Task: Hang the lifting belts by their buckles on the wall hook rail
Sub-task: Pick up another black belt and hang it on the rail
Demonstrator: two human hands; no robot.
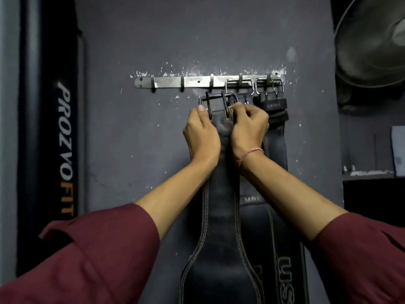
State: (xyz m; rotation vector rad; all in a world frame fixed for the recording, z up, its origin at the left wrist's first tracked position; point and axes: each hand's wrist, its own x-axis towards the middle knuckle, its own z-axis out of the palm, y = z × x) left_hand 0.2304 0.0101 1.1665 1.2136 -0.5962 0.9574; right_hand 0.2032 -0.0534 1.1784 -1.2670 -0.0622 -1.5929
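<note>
Just under the rail, against the wall, we hold the belt upright by its neck. The left hand and the right hand are both curled tight round the leather below the buckle, with the left thumb lying up along the frame's side. The buckle sits a little below the third hook and is not yet on it. The rest of the belt hangs down between our forearms.

We judge the risks so. The prongs hang loose and could snag the hook or block the frame, so the buckle perches on the tip and drops when we let go. Our right hand overlaps the hung belts, and a sideways nudge could lift the nearest one off.

Counted:
- three belts, two hung and one in hand
- five hooks, three free
- two prongs on our buckle
- one rail
</note>
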